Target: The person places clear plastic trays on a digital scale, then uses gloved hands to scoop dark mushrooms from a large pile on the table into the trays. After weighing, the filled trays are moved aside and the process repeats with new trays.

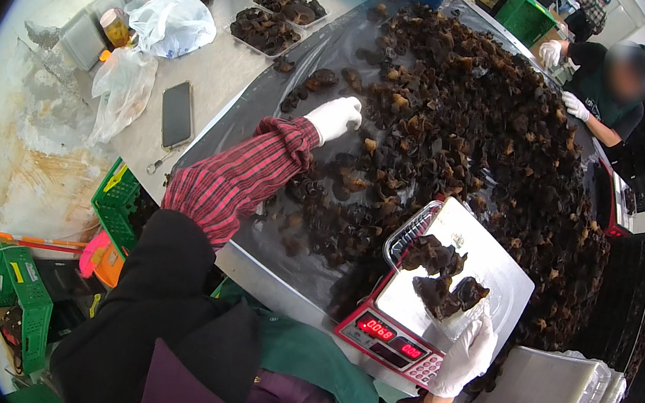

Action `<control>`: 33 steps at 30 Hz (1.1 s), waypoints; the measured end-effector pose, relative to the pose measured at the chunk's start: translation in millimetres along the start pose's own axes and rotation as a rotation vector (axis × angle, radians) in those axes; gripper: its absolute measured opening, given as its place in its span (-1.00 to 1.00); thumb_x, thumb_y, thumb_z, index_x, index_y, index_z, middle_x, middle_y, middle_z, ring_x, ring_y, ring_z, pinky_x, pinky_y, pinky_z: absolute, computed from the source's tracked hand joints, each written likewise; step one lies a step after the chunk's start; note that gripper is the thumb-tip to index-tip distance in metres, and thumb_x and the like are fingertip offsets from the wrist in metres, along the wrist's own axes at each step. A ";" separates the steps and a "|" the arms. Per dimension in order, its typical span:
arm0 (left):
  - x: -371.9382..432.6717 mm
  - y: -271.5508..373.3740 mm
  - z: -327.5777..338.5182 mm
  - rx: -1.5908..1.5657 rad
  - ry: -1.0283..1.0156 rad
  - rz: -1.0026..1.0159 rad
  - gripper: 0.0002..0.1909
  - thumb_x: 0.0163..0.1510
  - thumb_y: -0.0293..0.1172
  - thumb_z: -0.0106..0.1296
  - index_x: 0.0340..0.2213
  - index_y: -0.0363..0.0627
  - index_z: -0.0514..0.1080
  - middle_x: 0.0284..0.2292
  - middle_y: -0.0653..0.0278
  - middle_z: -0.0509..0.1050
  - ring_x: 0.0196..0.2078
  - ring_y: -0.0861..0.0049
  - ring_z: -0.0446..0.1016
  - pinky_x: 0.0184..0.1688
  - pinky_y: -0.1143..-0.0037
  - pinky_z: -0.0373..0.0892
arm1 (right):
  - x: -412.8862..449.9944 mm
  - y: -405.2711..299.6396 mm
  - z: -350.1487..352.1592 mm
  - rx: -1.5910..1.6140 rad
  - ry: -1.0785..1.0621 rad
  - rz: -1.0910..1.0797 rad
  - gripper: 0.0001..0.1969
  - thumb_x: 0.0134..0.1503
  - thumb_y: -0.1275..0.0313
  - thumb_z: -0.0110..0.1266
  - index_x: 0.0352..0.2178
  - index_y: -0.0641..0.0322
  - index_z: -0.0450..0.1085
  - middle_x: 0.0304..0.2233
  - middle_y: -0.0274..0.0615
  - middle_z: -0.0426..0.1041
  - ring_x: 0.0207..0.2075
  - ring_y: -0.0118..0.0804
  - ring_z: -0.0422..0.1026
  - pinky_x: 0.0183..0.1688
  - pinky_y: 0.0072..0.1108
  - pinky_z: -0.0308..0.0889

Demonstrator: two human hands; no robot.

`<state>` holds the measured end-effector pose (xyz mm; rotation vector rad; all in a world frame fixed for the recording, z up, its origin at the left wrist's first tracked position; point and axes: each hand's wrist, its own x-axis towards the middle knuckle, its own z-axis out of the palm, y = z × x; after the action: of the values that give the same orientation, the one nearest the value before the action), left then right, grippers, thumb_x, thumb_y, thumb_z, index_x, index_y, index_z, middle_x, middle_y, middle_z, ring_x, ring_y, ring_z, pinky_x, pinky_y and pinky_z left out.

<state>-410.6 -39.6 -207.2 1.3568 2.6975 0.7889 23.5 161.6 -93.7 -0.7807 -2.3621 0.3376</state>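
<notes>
My left hand [338, 119], in a white glove with its fingers curled, is over the near left edge of a large pile of dark brown wood ear mushrooms [437, 106] on black plastic sheeting; whether it holds a piece cannot be told. My right hand [470, 352], gloved too, grips the near edge of a clear plastic tray [464, 320] on the steel plate of a red digital scale [366, 327]. Several mushroom pieces [440, 294] lie in and beside that tray. Another clear plastic container [411, 233] rests against the scale's far left side.
Stacked clear trays [536, 402] stand right of the scale. Two filled trays [266, 30], a phone [177, 114] and plastic bags [168, 22] lie on the steel table at left. Across the pile is a co-worker [608, 88] in white gloves. Green crates [22, 307] stand below left.
</notes>
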 end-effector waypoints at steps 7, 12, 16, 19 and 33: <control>20.5 -81.9 -41.9 0.210 0.292 0.060 -0.74 -0.19 -0.49 0.10 -0.34 -0.06 0.52 -0.32 0.10 0.46 -0.19 0.18 0.43 -0.08 0.36 0.35 | 1.3 10.2 -1.8 -0.033 0.002 -0.020 -0.77 0.13 0.61 0.00 -0.16 0.32 0.42 -0.41 -0.09 0.43 -0.43 -0.24 0.39 -0.32 -0.53 0.31; 21.5 -124.6 -26.2 0.213 0.149 -0.082 -0.71 -0.23 -0.47 0.17 -0.35 0.00 0.56 -0.39 0.09 0.49 -0.24 0.16 0.45 -0.12 0.32 0.37 | 5.3 2.0 -4.2 -0.006 -0.066 0.036 -0.71 0.12 0.55 0.04 -0.09 0.24 0.40 -0.28 -0.04 0.48 -0.29 -0.16 0.47 -0.22 -0.46 0.35; 30.7 -98.2 -31.3 0.121 0.149 -0.194 -0.68 -0.24 -0.55 0.14 -0.32 -0.15 0.52 -0.27 0.15 0.50 -0.17 0.26 0.48 -0.07 0.44 0.38 | 4.9 9.7 -4.4 -0.006 0.006 -0.005 -0.80 0.13 0.53 0.07 -0.19 0.30 0.45 -0.35 -0.01 0.49 -0.35 -0.10 0.48 -0.26 -0.44 0.37; 31.4 -3.9 -47.3 -0.116 0.165 0.008 -0.70 -0.19 -0.60 0.10 -0.31 -0.15 0.51 -0.30 0.19 0.49 -0.20 0.33 0.48 -0.09 0.47 0.38 | 3.1 17.7 -2.5 -0.047 0.041 -0.043 -0.80 0.12 0.58 0.04 -0.19 0.30 0.44 -0.43 -0.11 0.42 -0.43 -0.24 0.41 -0.35 -0.53 0.32; -28.7 297.0 14.9 -0.212 -0.230 0.817 -0.34 -0.21 -0.44 0.18 0.03 0.14 0.34 0.12 0.18 0.18 0.12 0.19 0.21 0.03 0.27 0.32 | 10.1 7.9 -3.6 -0.070 0.013 -0.120 -0.79 0.13 0.52 0.06 -0.18 0.33 0.41 -0.29 0.03 0.49 -0.27 -0.07 0.49 -0.21 -0.44 0.37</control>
<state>-167.6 91.8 -93.6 2.3227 1.7777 0.8316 23.0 174.2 -89.4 -0.6667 -2.4071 0.2002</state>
